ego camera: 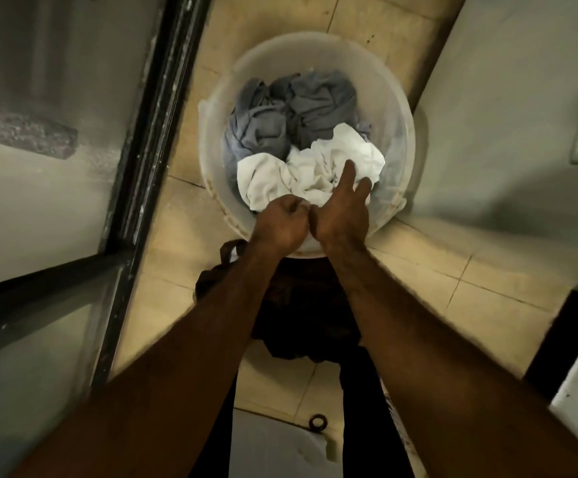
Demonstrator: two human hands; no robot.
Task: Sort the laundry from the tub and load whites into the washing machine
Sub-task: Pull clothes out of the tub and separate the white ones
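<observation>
Two hands in tub (398, 108): left hand (279, 224) fingers (291, 210) clenched, probably pinching white cloth (301, 170); right hand (343, 210) fingers flat on it. Mid-sort; next: lift it off grey clothes (294, 112).

The tub (315, 51) stands on the floor (418, 267). In it, a cloth (280, 177) lies along the near rim, two garments (315, 108) behind it. A clothes heap (298, 312) lies on the floor before the tub.

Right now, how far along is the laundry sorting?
Partway. A dark pile already lies on the floor beside the tub. In hand: the left hand grips the white cloth at its near edge, the right hand rests open on it. Left: grey clothes sit in the tub, and the whites await loading.
</observation>
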